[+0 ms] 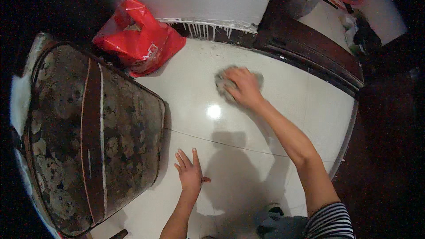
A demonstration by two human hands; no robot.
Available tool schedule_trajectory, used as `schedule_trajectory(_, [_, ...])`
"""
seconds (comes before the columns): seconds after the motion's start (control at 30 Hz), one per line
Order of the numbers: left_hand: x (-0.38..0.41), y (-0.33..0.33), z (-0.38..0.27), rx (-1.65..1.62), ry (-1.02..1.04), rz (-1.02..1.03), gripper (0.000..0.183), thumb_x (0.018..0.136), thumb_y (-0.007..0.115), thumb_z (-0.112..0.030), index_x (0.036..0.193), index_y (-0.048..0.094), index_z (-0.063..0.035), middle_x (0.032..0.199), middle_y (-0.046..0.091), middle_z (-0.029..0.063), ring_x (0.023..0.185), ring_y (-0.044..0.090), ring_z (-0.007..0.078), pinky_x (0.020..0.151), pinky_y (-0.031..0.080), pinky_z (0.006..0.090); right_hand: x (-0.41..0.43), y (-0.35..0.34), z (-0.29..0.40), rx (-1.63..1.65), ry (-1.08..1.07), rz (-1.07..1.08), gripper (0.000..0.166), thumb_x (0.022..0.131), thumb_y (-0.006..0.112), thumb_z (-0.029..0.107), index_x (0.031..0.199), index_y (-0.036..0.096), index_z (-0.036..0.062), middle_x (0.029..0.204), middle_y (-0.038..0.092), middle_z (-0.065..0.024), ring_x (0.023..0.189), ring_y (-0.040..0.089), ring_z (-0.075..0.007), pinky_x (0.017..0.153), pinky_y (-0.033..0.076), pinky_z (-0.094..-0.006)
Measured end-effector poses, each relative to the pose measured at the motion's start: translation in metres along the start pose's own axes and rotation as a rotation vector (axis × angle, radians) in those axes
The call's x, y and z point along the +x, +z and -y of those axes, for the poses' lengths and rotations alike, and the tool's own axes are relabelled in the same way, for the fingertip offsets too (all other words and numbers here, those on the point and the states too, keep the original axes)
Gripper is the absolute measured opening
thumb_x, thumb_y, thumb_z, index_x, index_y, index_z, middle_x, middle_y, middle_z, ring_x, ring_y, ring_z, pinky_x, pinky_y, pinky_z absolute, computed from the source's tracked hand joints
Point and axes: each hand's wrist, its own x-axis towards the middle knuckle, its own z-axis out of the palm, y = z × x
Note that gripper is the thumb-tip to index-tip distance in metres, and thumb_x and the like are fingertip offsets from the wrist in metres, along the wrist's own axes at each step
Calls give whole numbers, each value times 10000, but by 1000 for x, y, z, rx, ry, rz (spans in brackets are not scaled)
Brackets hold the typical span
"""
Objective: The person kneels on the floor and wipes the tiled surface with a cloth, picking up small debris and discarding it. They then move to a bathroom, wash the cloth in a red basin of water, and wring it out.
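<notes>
Under my right hand (pixel 245 85) is a crumpled grey cloth (pixel 223 88), pressed flat on the glossy white tile floor (pixel 196 96). My fingers spread over the cloth, and its far edge shows past them. My left hand (pixel 190 174) holds nothing. Its fingers are apart and it is above or against the floor beside the sofa-like padded piece; whether the palm touches the tiles I cannot tell. That brown patterned upholstered piece (pixel 129 132) with a dark red band stands to the left of my left hand.
A red plastic bag (pixel 142 43) sits by the wall at the upper left. White paint drips run down the dark skirting board (pixel 202 31). At the upper right a dark wooden frame (pixel 308 46) borders a mirror (pixel 327 20). My shadow falls across the floor.
</notes>
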Motion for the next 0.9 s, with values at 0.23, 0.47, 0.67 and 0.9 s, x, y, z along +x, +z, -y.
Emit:
schedule_trajectory(0.23, [-4,6,-8,30,37,-15,1371,443,939,-442,1541,197,-93,1515,94,417,1425,138,557,1090,303,638,-124,-56,10,-97,46,274,553,739,765,247,1259,587,188,1402,493,-38,1297,414,-357,1040,329,-520])
schedule_trajectory(0.47, [33,-13,-19,-287,101,-458,778,786,752,-447,1405,477,-65,1441,394,262,1299,409,413,1053,342,559,-115,-54,-9,3,49,335,569,731,777,228,1267,589,187,1392,507,-37,1292,420,-332,1057,335,-505])
schedule_trajectory(0.67, [85,13,-54,-174,-111,-722,688,879,669,-364,1471,407,-128,1485,382,169,1387,320,325,1134,192,522,-98,-60,-10,132,-29,464,479,816,731,330,1245,622,146,1372,531,-53,1254,461,-315,1041,388,-455])
schedule_trajectory(0.9, [93,19,-61,-147,-165,-615,694,883,634,-428,1479,396,-163,1541,317,146,1435,264,302,1148,179,534,11,-74,-55,-44,111,43,536,902,654,264,1359,512,23,1425,478,-202,1350,401,-374,1103,349,-472])
